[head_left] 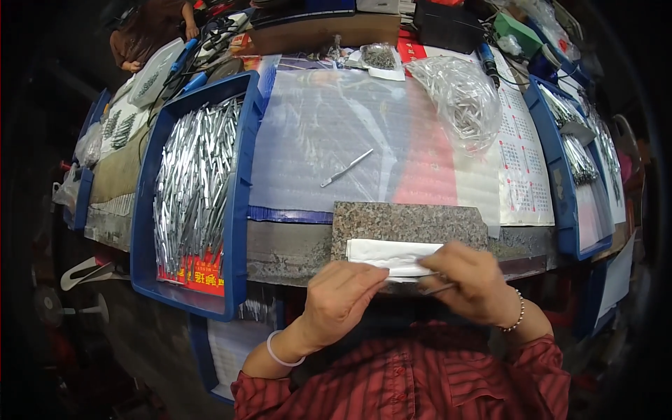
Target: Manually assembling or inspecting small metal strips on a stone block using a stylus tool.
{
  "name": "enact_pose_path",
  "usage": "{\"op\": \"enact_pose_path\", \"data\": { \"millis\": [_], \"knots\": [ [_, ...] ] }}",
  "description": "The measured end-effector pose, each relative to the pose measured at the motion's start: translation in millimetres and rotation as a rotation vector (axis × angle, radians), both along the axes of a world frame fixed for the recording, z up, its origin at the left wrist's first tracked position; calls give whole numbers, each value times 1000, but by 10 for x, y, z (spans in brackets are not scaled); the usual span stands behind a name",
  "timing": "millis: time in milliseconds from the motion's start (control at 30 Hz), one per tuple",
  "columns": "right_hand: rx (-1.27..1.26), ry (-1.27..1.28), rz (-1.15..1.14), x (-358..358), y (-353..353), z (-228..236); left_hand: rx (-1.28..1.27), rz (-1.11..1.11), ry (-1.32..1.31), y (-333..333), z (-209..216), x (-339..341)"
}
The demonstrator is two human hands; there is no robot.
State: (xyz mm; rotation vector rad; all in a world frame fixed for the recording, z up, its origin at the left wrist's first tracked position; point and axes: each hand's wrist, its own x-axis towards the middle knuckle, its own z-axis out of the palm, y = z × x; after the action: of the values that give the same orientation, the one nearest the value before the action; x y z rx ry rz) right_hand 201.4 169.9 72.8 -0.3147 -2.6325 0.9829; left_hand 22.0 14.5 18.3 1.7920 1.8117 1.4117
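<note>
A folded white paper or cloth pad [392, 256] lies along the front of a speckled stone slab [409, 222] at the table's near edge. My left hand [344, 299] has its fingers pressed together at the pad's lower left edge; whatever they pinch is hidden. At the pad's right end is my right hand [470, 283], closed and somewhat blurred, with a thin grey metal piece [439, 288] showing at its fingers. Beyond the slab, a single slim metal piece [347, 168] rests slantwise on the plastic-covered tabletop [301, 133].
At left, a blue tray [241, 168] holds many slim silvery metal pieces [196, 175]. A clear bag [462, 105] of similar pieces lies far right. Another blue tray [570, 182] stands along the right side. Boxes [329, 31] line the back; another person's hand [131, 66] shows far left.
</note>
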Motion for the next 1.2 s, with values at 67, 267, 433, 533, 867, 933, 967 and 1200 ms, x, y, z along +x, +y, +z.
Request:
{"op": "enact_pose_path", "data": {
  "millis": [67, 267, 433, 533, 867, 933, 967, 1200],
  "knots": [
    [6, 104, -100, 38, 60, 66, 11, 46, 71, 54, 0, -57],
    [-116, 29, -18, 134, 126, 153, -25, 88, 255, 78, -147, -108],
    [-176, 723, 17, 291, -23, -3, -36, 54, 278, 69, -203, -119],
    [-11, -48, 138, -119, 53, -71, -56, 31, 279, 69, -138, -134],
    [-216, 60, -42, -23, 129, -175, -90, 12, 290, 51, -169, -132],
    [-192, 78, -18, -13, 132, -124, -88, 16, 306, 55, -168, -142],
    [-178, 151, -33, 31, 137, -49, -79, 2, 304, 79, -150, -137],
    [10, 74, 171, -382, -79, -271, -128, -46, 293, 63, -99, -174]
  ]
}}
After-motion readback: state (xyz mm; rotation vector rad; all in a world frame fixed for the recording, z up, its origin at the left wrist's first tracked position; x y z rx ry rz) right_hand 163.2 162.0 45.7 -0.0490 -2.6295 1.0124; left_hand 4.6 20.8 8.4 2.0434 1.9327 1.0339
